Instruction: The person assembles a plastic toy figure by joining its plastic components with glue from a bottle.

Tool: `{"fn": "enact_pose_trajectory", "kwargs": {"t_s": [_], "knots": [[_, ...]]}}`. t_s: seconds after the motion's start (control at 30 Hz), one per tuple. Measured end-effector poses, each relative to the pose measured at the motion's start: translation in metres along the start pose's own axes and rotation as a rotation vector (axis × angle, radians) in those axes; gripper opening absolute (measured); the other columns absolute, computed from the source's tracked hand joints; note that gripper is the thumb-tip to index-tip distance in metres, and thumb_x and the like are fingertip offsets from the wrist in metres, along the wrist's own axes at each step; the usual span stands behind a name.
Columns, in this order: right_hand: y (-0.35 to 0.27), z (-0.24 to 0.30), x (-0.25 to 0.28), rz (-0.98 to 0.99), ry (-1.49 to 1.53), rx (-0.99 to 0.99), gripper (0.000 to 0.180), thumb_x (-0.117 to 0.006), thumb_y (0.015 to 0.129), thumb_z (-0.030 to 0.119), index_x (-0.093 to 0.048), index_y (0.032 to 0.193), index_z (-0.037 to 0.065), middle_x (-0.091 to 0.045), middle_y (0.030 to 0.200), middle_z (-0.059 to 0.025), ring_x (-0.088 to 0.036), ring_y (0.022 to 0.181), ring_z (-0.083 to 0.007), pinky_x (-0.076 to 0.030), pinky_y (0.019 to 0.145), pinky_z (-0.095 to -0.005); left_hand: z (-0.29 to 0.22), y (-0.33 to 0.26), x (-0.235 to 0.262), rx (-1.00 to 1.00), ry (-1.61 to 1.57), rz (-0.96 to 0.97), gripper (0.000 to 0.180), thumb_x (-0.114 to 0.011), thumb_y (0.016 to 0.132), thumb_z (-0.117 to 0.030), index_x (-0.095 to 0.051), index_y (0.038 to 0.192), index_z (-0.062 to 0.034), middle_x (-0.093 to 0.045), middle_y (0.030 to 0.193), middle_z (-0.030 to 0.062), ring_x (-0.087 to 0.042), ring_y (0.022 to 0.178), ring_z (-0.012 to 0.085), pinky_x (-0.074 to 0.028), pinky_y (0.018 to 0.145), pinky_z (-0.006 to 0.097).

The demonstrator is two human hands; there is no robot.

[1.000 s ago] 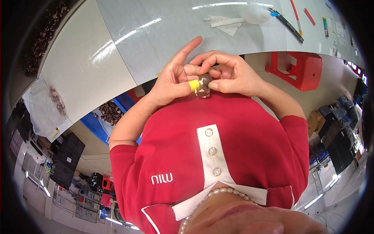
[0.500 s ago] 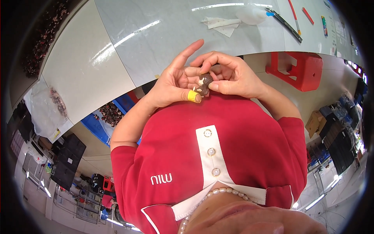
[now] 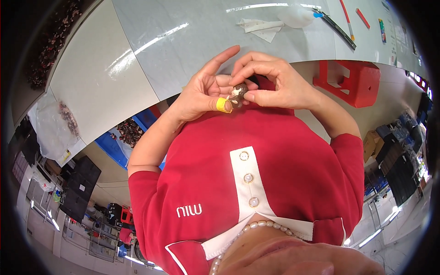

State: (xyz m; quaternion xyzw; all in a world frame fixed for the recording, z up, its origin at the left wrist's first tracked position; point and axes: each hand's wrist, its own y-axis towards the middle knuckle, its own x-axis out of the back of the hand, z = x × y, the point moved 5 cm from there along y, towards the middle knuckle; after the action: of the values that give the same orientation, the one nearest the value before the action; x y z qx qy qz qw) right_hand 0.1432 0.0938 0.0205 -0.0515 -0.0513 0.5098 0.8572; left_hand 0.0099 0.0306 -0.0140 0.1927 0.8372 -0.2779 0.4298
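A small dark brown, glossy figurine point(image 3: 238, 93) with cream patches is held in front of my chest, just past the table's near edge. My left hand point(image 3: 205, 94) is closed on it, the thumb wrapped in yellow tape pressing its lower end. The left index finger stretches up and away from it. From the other side my right hand point(image 3: 279, 87) pinches the figurine, thumb on its right side and curled fingertips at its top. Fingers cover part of the figurine.
On the grey table point(image 3: 183, 59) lie a crumpled tissue point(image 3: 263, 28), a white bottle point(image 3: 295, 18), a long black tool point(image 3: 337, 30) and a red-handled brush point(image 3: 347, 18). A red stool point(image 3: 362, 85) stands right; a blue crate point(image 3: 112, 149) holds dark red pieces, near a plastic bag point(image 3: 52, 133).
The figurine has shifted slightly left and turned, showing more of its cream patch. My right fingers have lifted and spread a little; my left thumb has moved slightly left and up.
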Motion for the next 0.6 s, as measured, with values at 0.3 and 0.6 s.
{"fn": "enact_pose_trajectory", "kwargs": {"t_s": [0.3,0.6], "knots": [[-0.0018,-0.0038,-0.0042,-0.050,0.184,-0.180,0.028,-0.062,0.077,0.000,-0.059,0.105,0.000,-0.059,0.103,-0.0068,-0.057,0.094,-0.0127,-0.046,0.086,-0.0267,0.0048,-0.0005,0.0067,-0.039,0.033,-0.024,0.096,-0.075,0.077,-0.008,-0.010,0.148,-0.0077,-0.065,0.106,0.0154,-0.064,0.098,0.0185,-0.050,0.086,0.028],[0.0020,-0.0053,-0.0077,-0.083,0.274,-0.219,0.029,-0.060,0.077,0.001,-0.053,0.105,0.001,-0.055,0.100,-0.0043,-0.053,0.097,-0.0126,-0.042,0.091,-0.0272,0.0042,-0.0010,0.0077,-0.080,0.069,-0.059,0.095,-0.074,0.079,-0.014,-0.010,0.148,-0.0067,-0.067,0.099,0.0102,-0.063,0.095,0.0144,-0.046,0.091,0.029]]}}
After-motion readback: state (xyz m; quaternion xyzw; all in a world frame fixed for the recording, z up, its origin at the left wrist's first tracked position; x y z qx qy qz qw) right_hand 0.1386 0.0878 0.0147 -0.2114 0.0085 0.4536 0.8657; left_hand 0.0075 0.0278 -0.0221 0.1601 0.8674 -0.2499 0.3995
